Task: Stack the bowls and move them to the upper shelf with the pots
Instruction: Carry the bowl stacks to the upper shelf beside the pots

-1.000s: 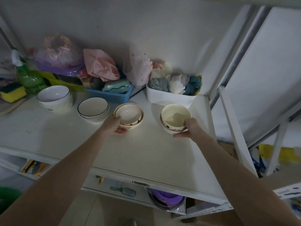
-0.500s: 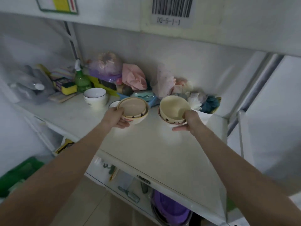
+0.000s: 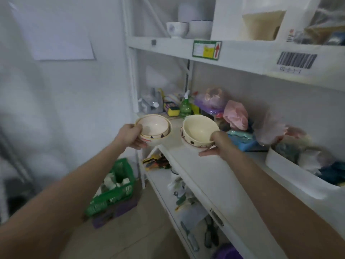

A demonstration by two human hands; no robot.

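My left hand [image 3: 130, 135] grips a small stack of cream bowls [image 3: 155, 128] with dark marks on the side, held in the air past the left end of the middle shelf [image 3: 211, 165]. My right hand [image 3: 218, 144] grips a second stack of cream dotted bowls [image 3: 198, 130], raised just above that shelf. The upper shelf [image 3: 168, 45] runs above, with two white bowls [image 3: 177, 28] and a white pot-like vessel [image 3: 194, 10] standing on it.
Bags, a green spray bottle [image 3: 185, 107], sponges and a blue basket [image 3: 246, 141] crowd the back of the middle shelf. A white bin of cloths [image 3: 291, 171] sits at right. A green crate [image 3: 115, 191] stands on the floor at left. White containers [image 3: 261, 19] fill the upper shelf's right part.
Both hands have lifted their bowl stacks off the middle shelf and carried them up and left. My view has tilted up, so the upper shelf now shows.
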